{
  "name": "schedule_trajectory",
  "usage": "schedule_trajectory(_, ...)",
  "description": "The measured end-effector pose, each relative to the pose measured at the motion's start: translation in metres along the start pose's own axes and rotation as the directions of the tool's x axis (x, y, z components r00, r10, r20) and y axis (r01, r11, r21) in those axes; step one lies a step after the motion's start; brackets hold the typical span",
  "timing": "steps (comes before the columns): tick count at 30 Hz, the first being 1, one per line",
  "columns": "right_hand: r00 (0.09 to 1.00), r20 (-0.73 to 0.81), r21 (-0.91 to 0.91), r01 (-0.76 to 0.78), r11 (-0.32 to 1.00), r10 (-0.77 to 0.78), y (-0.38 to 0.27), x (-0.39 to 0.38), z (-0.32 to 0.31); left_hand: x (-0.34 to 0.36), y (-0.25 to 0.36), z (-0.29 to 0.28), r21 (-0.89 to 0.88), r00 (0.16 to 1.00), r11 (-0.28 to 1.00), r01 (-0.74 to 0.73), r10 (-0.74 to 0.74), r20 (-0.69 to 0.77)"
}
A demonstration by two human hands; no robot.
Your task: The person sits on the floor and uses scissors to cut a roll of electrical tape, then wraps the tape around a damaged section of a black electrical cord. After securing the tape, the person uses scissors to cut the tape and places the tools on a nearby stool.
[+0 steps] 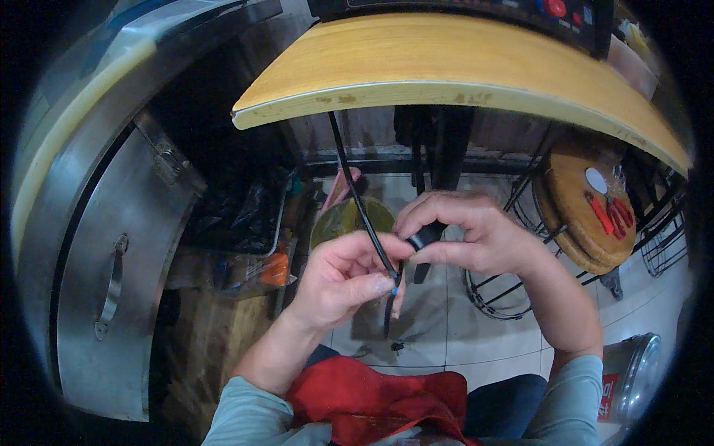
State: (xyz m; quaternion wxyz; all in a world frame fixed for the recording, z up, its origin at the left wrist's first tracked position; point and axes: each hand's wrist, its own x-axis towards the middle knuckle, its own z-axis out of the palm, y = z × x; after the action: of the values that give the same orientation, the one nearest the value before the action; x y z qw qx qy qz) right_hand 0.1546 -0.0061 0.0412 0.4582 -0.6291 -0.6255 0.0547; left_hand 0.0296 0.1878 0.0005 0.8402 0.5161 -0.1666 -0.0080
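Note:
A black cable [348, 163] comes down from under the table edge to my left hand [344, 273], whose thumb and fingers pinch it. A small blue bit [394, 291] shows on the cable just below the thumb, and a dark tail hangs past it. Close beside, my right hand [468, 232] grips a black rounded piece that looks like a roll of electrical tape [426, 236] between thumb and fingers. The roll is right against the left fingertips. Whether tape runs from it to the cable is hidden by the fingers.
Ahead is a wooden table [416, 56] bearing a black appliance [506, 13]. A round brown stool [569, 215] at right carries red-handled pliers [619, 215], a red tool [597, 211] and a white disc [595, 179]. A steel cabinet [111, 275] stands left, a metal bin [632, 372] lower right.

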Motion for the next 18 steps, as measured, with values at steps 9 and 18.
schedule_trajectory(9, 0.98, -0.09, 0.119, -0.166, 0.979, 0.177, 0.01, -0.001, 0.021, -0.001, 0.013, -0.008, 0.359, 1.0, 0.933, 0.001, -0.007, 0.015)
schedule_trajectory(18, 0.906, -0.406, -0.095, -0.169, 0.981, 0.117, 0.022, -0.021, 0.048, 0.012, 0.012, -0.009, 0.834, 0.929, 0.461, -0.303, 0.339, 0.149)
